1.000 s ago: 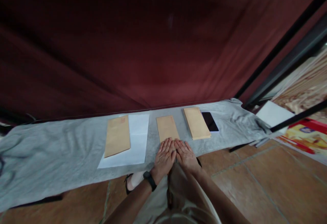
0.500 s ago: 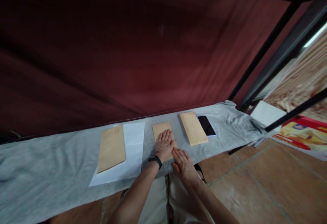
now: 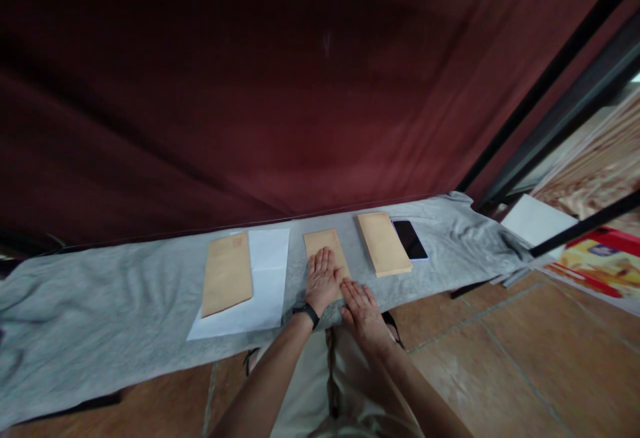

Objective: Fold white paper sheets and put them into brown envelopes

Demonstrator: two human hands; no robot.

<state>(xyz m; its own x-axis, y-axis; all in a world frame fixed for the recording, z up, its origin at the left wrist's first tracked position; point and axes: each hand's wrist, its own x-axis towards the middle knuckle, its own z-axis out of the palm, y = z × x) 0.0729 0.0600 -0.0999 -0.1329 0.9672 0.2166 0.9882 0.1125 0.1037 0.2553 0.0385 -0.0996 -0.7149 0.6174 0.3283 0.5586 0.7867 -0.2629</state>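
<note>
My left hand (image 3: 323, 279) lies flat with fingers stretched out on a small tan envelope (image 3: 324, 243) on a grey cloth (image 3: 115, 291). A black band is on that wrist. My right hand (image 3: 361, 305) rests flat and open just right of it, at the near end of the same envelope on the cloth's front edge. Left of my hands another tan envelope (image 3: 228, 273) lies on a white sheet of paper (image 3: 265, 278). To the right sits a stack of tan envelopes (image 3: 383, 243), and beside it a black phone (image 3: 409, 239).
A dark red curtain (image 3: 280, 91) hangs behind the cloth. Terracotta floor tiles (image 3: 525, 365) spread to the right. Black metal bars (image 3: 550, 91), a white sheet (image 3: 537, 219) and a red and yellow printed board (image 3: 597, 261) are at the far right.
My left hand slid forward from the cloth's front edge onto the middle envelope. My right hand stayed near the edge. The view shifted slightly.
</note>
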